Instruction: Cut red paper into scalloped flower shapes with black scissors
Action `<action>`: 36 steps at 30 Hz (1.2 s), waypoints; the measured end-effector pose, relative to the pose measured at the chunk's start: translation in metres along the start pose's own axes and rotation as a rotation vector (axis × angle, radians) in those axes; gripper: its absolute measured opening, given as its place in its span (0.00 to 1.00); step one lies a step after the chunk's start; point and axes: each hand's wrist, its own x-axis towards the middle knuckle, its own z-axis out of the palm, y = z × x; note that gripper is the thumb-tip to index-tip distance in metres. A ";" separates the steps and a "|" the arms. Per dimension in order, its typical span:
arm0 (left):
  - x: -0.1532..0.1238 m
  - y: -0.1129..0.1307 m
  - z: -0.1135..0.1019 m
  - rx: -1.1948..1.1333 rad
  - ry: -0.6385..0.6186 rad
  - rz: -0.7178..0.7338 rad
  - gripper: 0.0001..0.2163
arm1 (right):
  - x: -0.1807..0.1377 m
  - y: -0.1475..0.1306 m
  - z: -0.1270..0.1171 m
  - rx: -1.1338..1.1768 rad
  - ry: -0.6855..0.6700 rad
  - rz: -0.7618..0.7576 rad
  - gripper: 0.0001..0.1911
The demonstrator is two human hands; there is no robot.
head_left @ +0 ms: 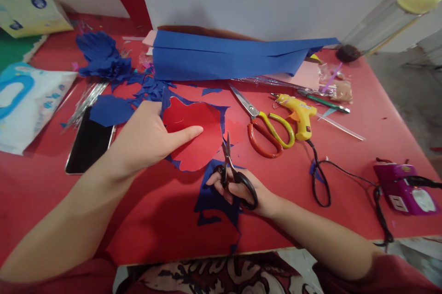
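A red tabletop (311,202) set against a pale wall is carrying the whole spread. Near its front edge, the left hand (145,140) is gripping a rounded red paper shape (198,133) together with the dark blue paper sheet (214,197) lying under it. The thumb is stretching flat across the red and the fingers are curling beneath the left side. The right hand (241,190) is closed through the loops of the small black-handled scissors (231,170), whose blades are pointing away from the person, almost shut, at the red shape's right edge.

A thin blue rim is showing along the top and right of the red shape, so the trimming there is looking close to done. A large ragged blue flap is hanging toward the front edge, so the lower outline appears uncut.

Loose blue paper scraps (148,89) are lying toward the back left, beside a long folded blue paper sheet (224,57). Orange-and-yellow-handled scissors (265,128) and a yellow glue gun (299,114) are lying to the right.
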 end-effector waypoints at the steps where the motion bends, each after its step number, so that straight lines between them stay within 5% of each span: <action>1: -0.001 0.001 0.000 0.068 -0.006 0.001 0.20 | 0.000 0.001 0.000 0.004 0.007 -0.001 0.30; 36: -0.007 0.005 0.006 0.133 -0.107 0.108 0.20 | -0.001 0.004 0.002 0.024 0.068 0.000 0.27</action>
